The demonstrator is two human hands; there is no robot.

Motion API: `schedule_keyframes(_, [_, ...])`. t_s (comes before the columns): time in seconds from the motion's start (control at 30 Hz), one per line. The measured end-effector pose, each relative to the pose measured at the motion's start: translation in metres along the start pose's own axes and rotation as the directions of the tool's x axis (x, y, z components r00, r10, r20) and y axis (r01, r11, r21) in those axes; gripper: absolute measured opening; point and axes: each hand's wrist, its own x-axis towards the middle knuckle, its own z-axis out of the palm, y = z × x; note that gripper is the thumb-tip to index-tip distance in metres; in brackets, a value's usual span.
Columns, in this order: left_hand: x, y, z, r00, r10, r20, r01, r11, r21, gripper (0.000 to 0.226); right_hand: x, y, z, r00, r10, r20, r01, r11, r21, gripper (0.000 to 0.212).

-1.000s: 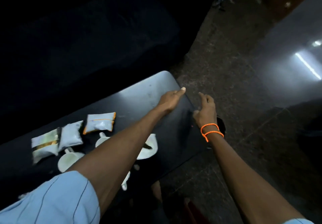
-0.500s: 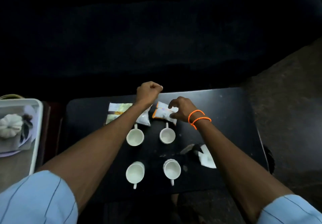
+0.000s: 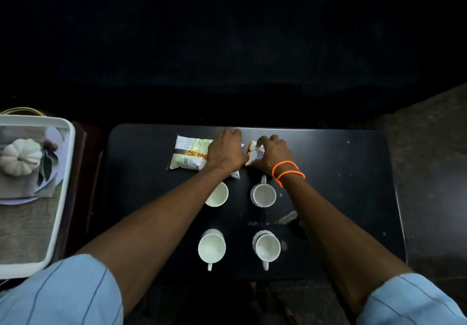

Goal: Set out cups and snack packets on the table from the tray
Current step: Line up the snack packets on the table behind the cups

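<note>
Four white cups stand in a square on the black table [image 3: 341,173]: far left cup [image 3: 217,196] half hidden under my left forearm, far right cup [image 3: 264,195], near left cup [image 3: 211,247], near right cup [image 3: 267,248]. Three snack packets lie along the far edge. The green-and-white packet [image 3: 189,156] lies free at the left. My left hand [image 3: 226,151] lies palm down on the middle packet [image 3: 235,174], fingers curled over its far side; only a corner shows. My right hand [image 3: 274,154], orange bands at the wrist, grips the orange-edged packet [image 3: 254,156].
A white-rimmed tray [image 3: 64,198] sits left of the table, with a white pumpkin [image 3: 21,156] and a leaf on a lilac plate in it. A small pale thing [image 3: 288,217] lies on the table beside my right forearm. Stone floor lies to the right; the far side is dark.
The view swung from the table's right end to its middle. My left hand went from a fist to palm down on the middle packet. My right hand closed on the orange-edged packet.
</note>
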Motion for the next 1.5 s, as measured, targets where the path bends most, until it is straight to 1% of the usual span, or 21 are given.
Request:
schedule_keyframes(0.07, [0.004, 0.002, 0.001, 1.000, 0.023, -0.006, -0.023, 0.999, -0.039, 0.048, 0.005, 0.004, -0.004, 0.998, 0.039, -0.049, -0.033, 0.992, 0.120, 0.045])
schedule_keyframes(0.13, [0.009, 0.006, 0.003, 0.999, 0.033, 0.003, -0.033, 0.996, -0.082, 0.045, 0.009, 0.012, -0.013, 0.986, 0.137, -0.090, -0.107, 0.954, 0.282, 0.028])
schedule_keyframes(0.2, [0.014, 0.013, 0.006, 0.999, 0.035, 0.025, -0.032, 0.992, -0.122, 0.046, 0.013, 0.026, -0.024, 0.980, 0.181, -0.083, -0.138, 0.918, 0.373, 0.021])
schedule_keyframes(0.27, [0.019, 0.020, 0.012, 0.997, 0.027, 0.074, -0.014, 0.985, -0.172, 0.049, 0.018, 0.042, -0.033, 0.979, 0.198, -0.046, -0.163, 0.898, 0.409, 0.015])
schedule_keyframes(0.37, [0.027, 0.033, 0.022, 0.983, 0.017, 0.180, 0.019, 0.979, -0.201, 0.056, 0.021, 0.066, -0.037, 0.970, 0.238, -0.042, -0.207, 0.908, 0.365, 0.025])
schedule_keyframes(0.43, [0.030, 0.043, 0.029, 0.975, 0.035, 0.217, 0.018, 0.971, -0.240, 0.061, 0.018, 0.081, -0.036, 0.952, 0.284, -0.117, -0.234, 0.917, 0.324, 0.029])
schedule_keyframes(0.5, [0.031, 0.053, 0.036, 0.977, 0.063, 0.203, 0.002, 0.951, -0.308, 0.064, 0.012, 0.093, -0.037, 0.914, 0.351, -0.201, -0.264, 0.894, 0.362, 0.028])
schedule_keyframes(0.57, [0.033, 0.061, 0.045, 0.985, 0.069, 0.161, -0.010, 0.940, -0.342, 0.063, 0.007, 0.101, -0.037, 0.888, 0.403, -0.222, -0.270, 0.847, 0.458, 0.026])
schedule_keyframes(0.67, [0.037, 0.071, 0.057, 0.992, 0.061, 0.113, -0.016, 0.933, -0.358, 0.060, -0.006, 0.102, -0.033, 0.936, 0.322, -0.142, -0.205, 0.825, 0.527, 0.031])
schedule_keyframes(0.73, [0.040, 0.075, 0.062, 0.994, 0.074, 0.084, -0.037, 0.927, -0.372, 0.058, -0.009, 0.101, -0.024, 0.949, 0.305, -0.082, -0.217, 0.820, 0.530, 0.036])
schedule_keyframes(0.87, [0.045, 0.077, 0.062, 0.989, 0.148, -0.007, -0.135, 0.886, -0.444, 0.047, -0.001, 0.096, -0.009, 0.892, 0.452, 0.014, -0.354, 0.679, 0.643, 0.021])
schedule_keyframes(0.93, [0.048, 0.072, 0.061, 0.978, 0.206, -0.025, -0.200, 0.900, -0.386, 0.041, 0.000, 0.097, -0.005, 0.895, 0.447, 0.013, -0.362, 0.708, 0.606, 0.018])
schedule_keyframes(1.0, [0.051, 0.066, 0.059, 0.968, 0.249, -0.015, -0.242, 0.922, -0.302, 0.039, 0.000, 0.100, -0.006, 0.874, 0.484, -0.036, -0.367, 0.708, 0.604, 0.020])
schedule_keyframes(1.07, [0.053, 0.057, 0.059, 0.971, 0.239, -0.004, -0.232, 0.937, -0.263, 0.043, 0.002, 0.099, -0.008, 0.855, 0.517, 0.022, -0.380, 0.598, 0.706, 0.029])
schedule_keyframes(1.13, [0.050, 0.049, 0.062, 0.977, 0.210, 0.020, -0.198, 0.945, -0.260, 0.050, 0.006, 0.095, -0.009, 0.883, 0.460, 0.092, -0.355, 0.526, 0.773, 0.042])
schedule_keyframes(1.17, [0.047, 0.047, 0.064, 0.980, 0.199, 0.030, -0.184, 0.946, -0.266, 0.054, 0.007, 0.094, -0.010, 0.911, 0.404, 0.083, -0.324, 0.576, 0.750, 0.048])
schedule_keyframes(1.23, [0.040, 0.044, 0.068, 0.983, 0.184, 0.019, -0.172, 0.947, -0.271, 0.060, 0.006, 0.095, -0.011, 0.959, 0.283, 0.029, -0.234, 0.723, 0.650, 0.061])
schedule_keyframes(1.33, [0.035, 0.041, 0.072, 0.979, 0.196, -0.055, -0.203, 0.943, -0.264, 0.060, 0.004, 0.095, -0.013, 0.970, 0.204, -0.131, -0.125, 0.884, 0.451, 0.076])
schedule_keyframes(1.4, [0.036, 0.042, 0.073, 0.975, 0.216, -0.053, -0.222, 0.942, -0.250, 0.057, 0.002, 0.094, -0.011, 0.972, 0.107, -0.210, -0.035, 0.947, 0.321, 0.076])
schedule_keyframes(1.47, [0.039, 0.044, 0.075, 0.968, 0.251, -0.015, -0.248, 0.943, -0.223, 0.054, 0.000, 0.094, -0.009, 0.982, 0.016, -0.188, 0.034, 0.964, 0.262, 0.066])
schedule_keyframes(1.5, [0.041, 0.045, 0.076, 0.964, 0.264, 0.003, -0.258, 0.943, -0.209, 0.054, -0.001, 0.094, -0.009, 0.986, 0.014, -0.168, 0.030, 0.967, 0.255, 0.059])
